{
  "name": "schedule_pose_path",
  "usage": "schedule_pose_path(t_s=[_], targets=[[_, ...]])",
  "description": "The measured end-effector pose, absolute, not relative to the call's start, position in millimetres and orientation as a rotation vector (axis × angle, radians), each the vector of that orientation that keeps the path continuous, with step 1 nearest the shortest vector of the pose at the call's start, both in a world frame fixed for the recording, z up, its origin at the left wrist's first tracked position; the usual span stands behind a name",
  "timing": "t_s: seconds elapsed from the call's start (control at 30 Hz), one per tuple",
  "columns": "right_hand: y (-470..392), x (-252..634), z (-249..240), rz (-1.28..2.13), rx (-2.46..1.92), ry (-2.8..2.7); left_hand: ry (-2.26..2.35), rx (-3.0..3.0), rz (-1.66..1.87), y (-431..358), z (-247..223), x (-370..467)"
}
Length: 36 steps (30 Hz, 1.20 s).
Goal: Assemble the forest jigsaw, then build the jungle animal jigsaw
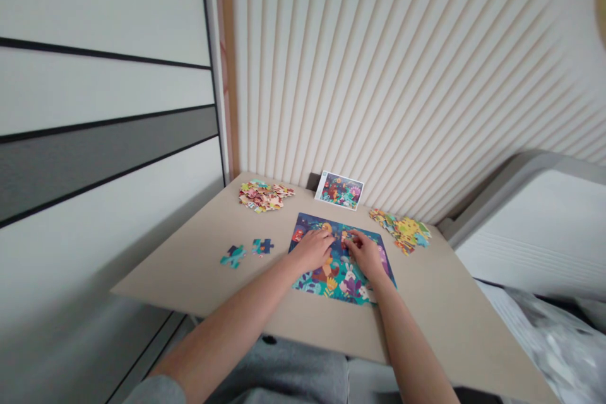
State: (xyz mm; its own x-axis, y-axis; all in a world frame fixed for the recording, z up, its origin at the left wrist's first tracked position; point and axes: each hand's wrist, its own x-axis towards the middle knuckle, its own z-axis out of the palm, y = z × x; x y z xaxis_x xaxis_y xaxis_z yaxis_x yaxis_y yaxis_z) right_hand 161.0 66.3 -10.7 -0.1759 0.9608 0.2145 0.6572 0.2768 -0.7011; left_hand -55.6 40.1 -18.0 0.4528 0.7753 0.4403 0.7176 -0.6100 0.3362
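The head camera looks forward and down over the nearby table point(194, 259).

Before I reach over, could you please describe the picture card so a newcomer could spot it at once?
On the beige table, look to the far edge, by the ribbed cream wall. Beyond the puzzle, between the pinkish pile of pieces and the yellowish pile, is the picture card. Its white border sets it apart from the puzzle and both piles.
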Motion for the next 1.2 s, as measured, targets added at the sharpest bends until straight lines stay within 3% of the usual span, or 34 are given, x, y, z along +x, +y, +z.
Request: schedule_pose_path(t_s=[0.27, 0.53, 0.73, 0.97, 1.2], targets=[[75, 163, -11, 0.234, -1.572, -2.129, 1.294, 2.639, 0.835, 38, -21, -55], [62, 158, -9, 0.068, -1.554, -2.312, 1.299, 2.654, 0.822, 36, -19, -56], [60, 171, -14, 0.206, -1.395, -2.071, 1.32, 2.668, 0.782, 36, -22, -56], [62, 191, -7, 0.308, -1.519, -1.733, 1.448, 2.669, 0.774, 30, 6, -82], [57, 180, 0, 0.286, -1.494, -1.734, 1.717, 2.448, 0.197, 21, 28, -202]])
